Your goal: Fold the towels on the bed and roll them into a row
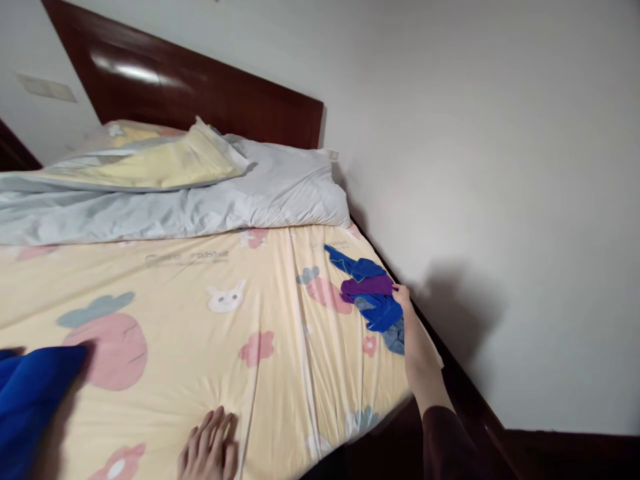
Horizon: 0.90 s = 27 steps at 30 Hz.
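My right hand (407,313) reaches far out to a small pile of blue and purple cloths (370,290) near the bed's right edge, its fingers on the pile's near side; I cannot see whether they grip it. My left hand (210,450) lies flat, fingers stretched, on the yellow cartoon-print bedsheet (200,320) at the near edge. A bright blue cloth (30,400) lies at the lower left, apart from both hands.
A pale blue and yellow duvet (150,193) is bunched across the head of the bed, below a dark wooden headboard (200,87). A white wall (500,167) runs close along the bed's right side, with a dark bed frame (470,400) edge beneath.
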### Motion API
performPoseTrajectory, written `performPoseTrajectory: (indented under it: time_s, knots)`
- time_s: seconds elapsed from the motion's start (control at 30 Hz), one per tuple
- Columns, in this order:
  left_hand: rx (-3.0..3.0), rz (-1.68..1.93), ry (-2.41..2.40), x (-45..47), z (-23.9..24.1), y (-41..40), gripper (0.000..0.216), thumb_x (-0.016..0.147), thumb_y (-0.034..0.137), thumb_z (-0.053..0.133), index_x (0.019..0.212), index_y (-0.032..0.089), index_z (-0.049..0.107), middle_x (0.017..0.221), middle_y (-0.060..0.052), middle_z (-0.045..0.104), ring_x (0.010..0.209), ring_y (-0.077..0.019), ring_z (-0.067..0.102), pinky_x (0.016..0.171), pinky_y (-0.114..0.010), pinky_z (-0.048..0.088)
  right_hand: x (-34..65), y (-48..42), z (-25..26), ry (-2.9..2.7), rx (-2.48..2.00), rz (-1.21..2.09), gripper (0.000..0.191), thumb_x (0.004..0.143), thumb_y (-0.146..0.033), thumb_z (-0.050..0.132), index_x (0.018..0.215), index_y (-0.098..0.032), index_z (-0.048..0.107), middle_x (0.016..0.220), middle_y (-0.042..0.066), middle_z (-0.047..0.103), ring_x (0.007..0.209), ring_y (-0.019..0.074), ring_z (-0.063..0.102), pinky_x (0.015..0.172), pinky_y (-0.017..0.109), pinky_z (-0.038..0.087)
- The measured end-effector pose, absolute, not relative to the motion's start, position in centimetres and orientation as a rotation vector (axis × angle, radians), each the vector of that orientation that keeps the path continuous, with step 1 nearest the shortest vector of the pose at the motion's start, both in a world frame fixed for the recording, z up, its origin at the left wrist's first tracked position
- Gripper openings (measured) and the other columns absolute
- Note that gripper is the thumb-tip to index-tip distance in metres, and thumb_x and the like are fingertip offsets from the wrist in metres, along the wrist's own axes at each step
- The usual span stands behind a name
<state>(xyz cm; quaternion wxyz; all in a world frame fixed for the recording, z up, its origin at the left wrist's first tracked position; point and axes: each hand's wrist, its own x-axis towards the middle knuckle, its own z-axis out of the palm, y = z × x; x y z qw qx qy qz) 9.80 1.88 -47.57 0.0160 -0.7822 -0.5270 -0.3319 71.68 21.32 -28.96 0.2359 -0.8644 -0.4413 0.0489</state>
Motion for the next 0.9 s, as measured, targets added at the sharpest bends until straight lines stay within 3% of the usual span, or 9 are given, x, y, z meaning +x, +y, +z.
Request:
performPoseTrajectory:
  time_s: [0.2,0.37,0.53,0.73,0.9]
  knots:
    - [-2.429,-1.038,-1.725,9.9,-47.2,1.8,0.065,0.093,0.029,0.048,0.158,0.027,0.042,0.15,-0.014,0.056,0.146,-0.0344,0.046,0.123,-0.057,0.031,73.2,22.8,-27.1,-1.111,-2.283,0.109,0.033,0.079,-0.02,0.05,0.098,-0.016,0.076,0.106,0.012,0.079,0.103,0.0244,0.072,0.1,0.035,0.053]
    - [-2.422,-1.034,-1.769,10.0,-47.3,2.0,0.052,0.091,0.031,0.049,0.141,0.018,0.06,0.144,-0.018,0.061,0.143,-0.0352,0.049,0.122,-0.056,0.033,73.0,22.8,-19.3,-1.054,-1.846,0.027,0.019,0.082,-0.026,0.05,0.092,-0.017,0.064,0.094,0.01,0.073,0.091,0.0197,0.068,0.09,0.032,0.053]
    - [-2.397,-0.976,-1.779,10.2,-46.8,2.3,0.046,0.092,0.033,0.047,0.129,0.014,0.066,0.141,-0.02,0.063,0.138,-0.0362,0.054,0.118,-0.055,0.037,69.7,21.2,-10.2,-1.172,-1.574,-0.024,0.01,0.084,-0.03,0.057,0.087,-0.02,0.056,0.084,0.002,0.062,0.081,0.0159,0.06,0.081,0.029,0.05]
    - [-2.396,-1.002,-1.773,10.3,-46.3,2.4,0.045,0.091,0.033,0.047,0.127,0.014,0.067,0.14,-0.02,0.064,0.136,-0.0359,0.056,0.117,-0.053,0.037,67.2,18.2,-0.1,-1.09,-1.355,-0.108,0.028,0.087,-0.042,0.067,0.083,-0.023,0.046,0.089,-0.002,0.054,0.079,0.0125,0.054,0.073,0.026,0.048]
    - [-2.4,-1.057,-1.822,10.4,-46.5,2.3,0.045,0.089,0.034,0.047,0.123,0.016,0.07,0.138,-0.019,0.065,0.136,-0.0366,0.055,0.116,-0.054,0.038,61.8,12.9,4.6,-1.172,-1.268,0.014,0.043,0.082,-0.05,0.075,0.08,-0.024,0.04,0.093,-0.001,0.054,0.076,0.0105,0.052,0.062,0.021,0.042]
